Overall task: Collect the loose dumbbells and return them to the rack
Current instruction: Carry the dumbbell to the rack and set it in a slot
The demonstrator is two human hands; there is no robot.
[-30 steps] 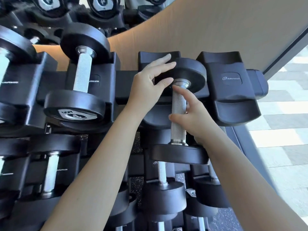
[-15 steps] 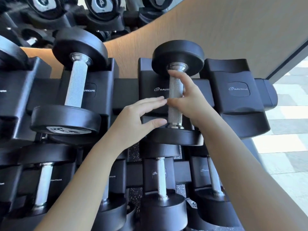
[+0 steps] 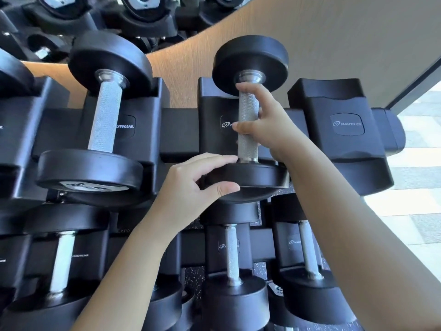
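Dumbbell (image 3: 248, 111) lies in a top-tier cradle of the rack (image 3: 348, 103), handle running away from the viewer, far head at the back, near head at the front lip. Right hand (image 3: 270, 126): fingers and thumb closed round the knurled handle, grasping it. Left hand (image 3: 188, 187): fingers laid over the near head, thumb against its rim, pinching it. A larger dumbbell (image 3: 105, 120) sits in the cradle just to the left. Further dumbbells (image 3: 231, 256) occupy the tier below.
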